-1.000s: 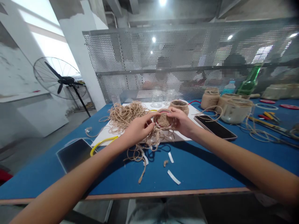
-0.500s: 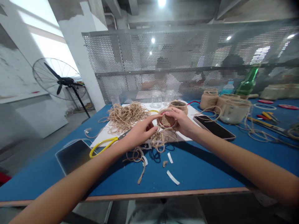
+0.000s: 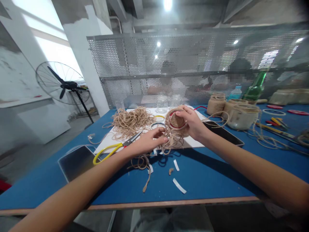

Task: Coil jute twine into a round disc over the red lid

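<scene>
My right hand (image 3: 193, 121) grips a round twine-wrapped piece (image 3: 177, 120), with a red ring showing around its tan centre. It is tilted so the round face points toward me. Just left of it and lower, my left hand (image 3: 154, 140) has its thumb and fingers apart. Its fingertips are near loose twine (image 3: 172, 141) that hangs and lies below the piece; whether they touch a strand is unclear. Beside my left forearm lie yellow-handled scissors (image 3: 123, 145). A big heap of twine (image 3: 135, 120) rests on white paper (image 3: 195, 142) beyond.
Twine-wrapped jars (image 3: 216, 102), a glass jar (image 3: 242, 116) and a green bottle (image 3: 254, 87) stand right. A phone (image 3: 223, 132) lies by my right forearm, a dark tablet-like slab (image 3: 78, 162) at left. Clear jars (image 3: 162, 103) stand before a perforated metal screen (image 3: 140, 64); people sit behind it.
My left hand has come away from the round piece, moving down with its fingers opening. My right hand has lifted and turned the piece slightly to the right.
</scene>
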Tool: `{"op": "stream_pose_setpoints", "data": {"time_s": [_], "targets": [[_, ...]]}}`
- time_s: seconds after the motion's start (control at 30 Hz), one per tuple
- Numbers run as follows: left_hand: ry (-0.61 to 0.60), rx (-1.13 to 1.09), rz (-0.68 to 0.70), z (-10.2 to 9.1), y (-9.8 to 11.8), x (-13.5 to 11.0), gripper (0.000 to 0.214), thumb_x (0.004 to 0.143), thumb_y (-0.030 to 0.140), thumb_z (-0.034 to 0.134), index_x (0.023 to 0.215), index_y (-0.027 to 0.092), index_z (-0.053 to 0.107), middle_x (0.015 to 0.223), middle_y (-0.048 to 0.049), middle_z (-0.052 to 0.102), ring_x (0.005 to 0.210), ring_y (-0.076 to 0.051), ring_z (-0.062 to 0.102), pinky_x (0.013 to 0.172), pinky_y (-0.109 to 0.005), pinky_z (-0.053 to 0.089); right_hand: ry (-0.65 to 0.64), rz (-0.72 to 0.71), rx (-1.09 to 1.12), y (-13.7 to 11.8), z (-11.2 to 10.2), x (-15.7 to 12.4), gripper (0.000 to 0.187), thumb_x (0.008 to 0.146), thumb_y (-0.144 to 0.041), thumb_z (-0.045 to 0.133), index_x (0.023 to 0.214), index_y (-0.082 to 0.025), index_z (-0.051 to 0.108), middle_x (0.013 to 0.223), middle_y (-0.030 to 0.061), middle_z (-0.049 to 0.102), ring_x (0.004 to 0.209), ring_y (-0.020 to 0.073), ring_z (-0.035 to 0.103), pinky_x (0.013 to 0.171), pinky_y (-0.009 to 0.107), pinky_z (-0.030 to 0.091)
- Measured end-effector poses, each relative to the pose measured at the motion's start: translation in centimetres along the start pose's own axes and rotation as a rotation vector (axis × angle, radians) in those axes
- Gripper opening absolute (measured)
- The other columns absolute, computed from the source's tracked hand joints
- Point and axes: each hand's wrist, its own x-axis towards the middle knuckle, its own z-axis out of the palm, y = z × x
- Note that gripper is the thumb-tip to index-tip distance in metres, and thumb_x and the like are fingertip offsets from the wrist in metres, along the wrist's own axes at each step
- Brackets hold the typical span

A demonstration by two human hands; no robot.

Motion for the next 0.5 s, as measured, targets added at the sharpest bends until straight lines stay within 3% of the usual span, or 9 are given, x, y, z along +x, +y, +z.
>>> {"op": "stream_pose_setpoints", "data": {"time_s": [0.13, 0.33, 0.5], "targets": [[-0.033, 0.151, 0.007, -0.1, 0.1, -0.1, 0.034, 0.084, 0.042, 0.042, 0.106, 0.02, 0.056, 0.11, -0.0042, 0.059, 0.1, -0.019, 0.053, 0.086, -0.032, 0.041, 0.023, -0.055, -0.01, -0.5, -0.2, 0.1, 0.012, 0.068, -0.028, 0.058, 0.069, -0.021, 0.048, 0.072, -0.0021, 0.053, 0.068, 0.0121, 0.05, 0.066, 0.027, 0.041], [0.108, 0.265, 0.023, -1.0, -0.2, 0.3, 0.038, 0.087, 0.045, 0.032, 0.087, 0.017, 0.058, 0.087, -0.0046, 0.061, 0.08, -0.017, 0.055, 0.072, -0.028, 0.043, 0.098, -0.151, 0.0, -1.9, -1.0, 0.7, 0.009, 0.07, -0.027, 0.054, 0.07, -0.022, 0.047, 0.076, -0.0004, 0.053, 0.071, 0.0134, 0.051, 0.067, 0.027, 0.042], [0.158, 0.307, 0.039, -2.3, -0.9, 0.4, 0.044, 0.091, 0.042, 0.021, 0.084, 0.018, 0.057, 0.083, -0.0041, 0.061, 0.074, -0.015, 0.054, 0.065, -0.027, 0.041, 0.142, -0.213, 0.06, -4.2, -1.7, 1.3, 0.007, 0.071, -0.022, 0.054, 0.069, -0.021, 0.047, 0.075, -0.0011, 0.052, 0.069, 0.0111, 0.05, 0.067, 0.025, 0.042]]}}
